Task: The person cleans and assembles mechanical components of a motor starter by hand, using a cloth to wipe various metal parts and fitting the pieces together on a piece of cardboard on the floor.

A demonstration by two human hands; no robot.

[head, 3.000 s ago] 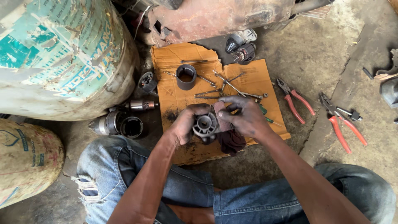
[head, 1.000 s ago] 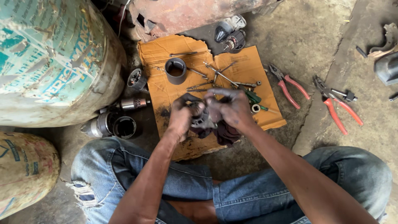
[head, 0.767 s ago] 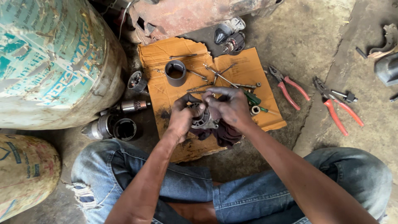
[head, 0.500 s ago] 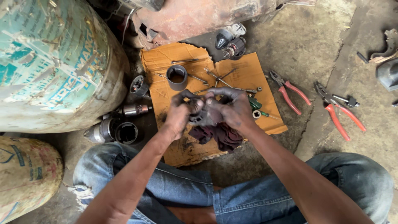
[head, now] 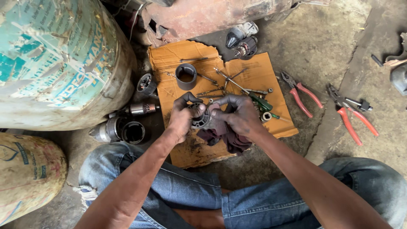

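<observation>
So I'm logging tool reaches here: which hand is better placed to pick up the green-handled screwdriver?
Probably the right hand. It sits beside the green-handled screwdriver on the cardboard, on that same side, while the left hand grips the round metal part on its far side.

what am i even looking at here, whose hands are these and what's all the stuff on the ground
There is no machine here: one camera worn on a person's head looks straight down, so you see their own arms and knees. The person sits on a concrete floor. The left hand and the right hand together hold a small round metal part in their grip, with a dark rag under it. Below lies a sheet of cardboard carrying a short grey metal sleeve, long thin bolts and a green-handled screwdriver. Two red-handled pliers lie to the right, a cylindrical housing to the left, beside a big worn drum.
</observation>
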